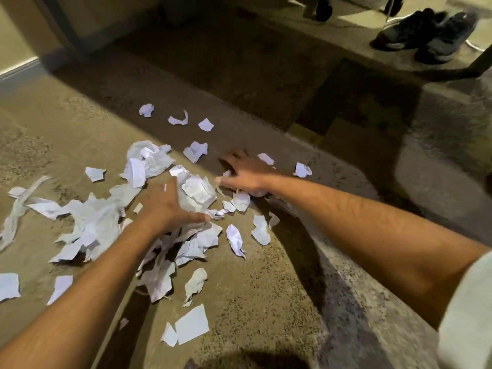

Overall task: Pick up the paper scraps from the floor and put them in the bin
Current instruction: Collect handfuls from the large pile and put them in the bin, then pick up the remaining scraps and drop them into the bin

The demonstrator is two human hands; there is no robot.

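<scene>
flat scraps lie lowest in the frame, with more strewn across the carpet at centre and left. left hand curls round a crumpled wad mid-frame. right hand is spread flat, fingers wide, on loose bits just right of the wad. no bin is in view. best to rake the right-side bits toward the wad, squeeze both hands together, then lift; outliers at upper centre need another pass.
</scene>
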